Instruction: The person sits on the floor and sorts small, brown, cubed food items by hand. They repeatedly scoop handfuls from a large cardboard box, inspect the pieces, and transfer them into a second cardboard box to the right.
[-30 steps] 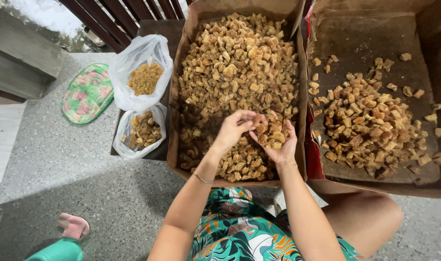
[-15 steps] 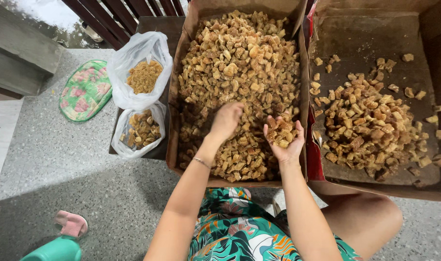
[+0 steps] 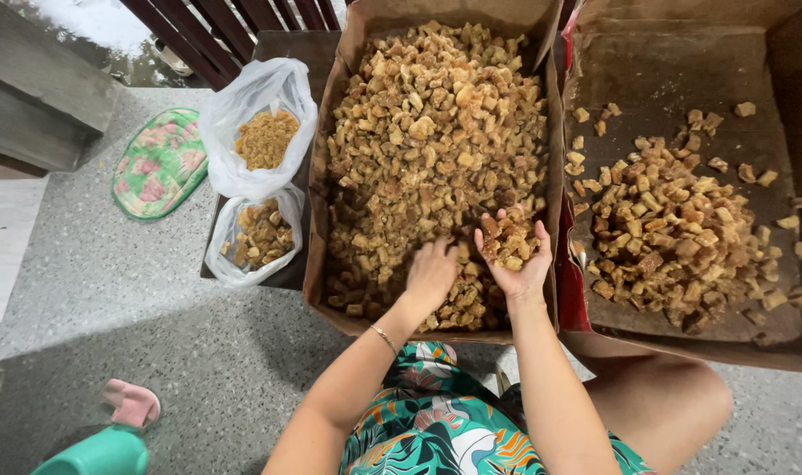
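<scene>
A cardboard box [image 3: 324,264] in front of me is heaped with small golden-brown fried chunks [image 3: 427,141]. My left hand [image 3: 432,273] lies palm down on the chunks near the box's front, fingers dug into them. My right hand [image 3: 515,255] is cupped palm up just to the right, holding a small pile of chunks. A second cardboard box [image 3: 665,62] at the right holds a thinner layer of the same chunks [image 3: 682,237].
Two clear plastic bags [image 3: 260,114] [image 3: 256,233] with brown pieces sit left of the main box. A green floral mat [image 3: 159,163] lies on the speckled floor. A pink slipper [image 3: 133,403] and a teal object [image 3: 98,453] are at bottom left.
My left hand has dropped from beside the right hand down onto the chunks in the box. The right hand stays cupped with its pile and has shifted slightly right.
</scene>
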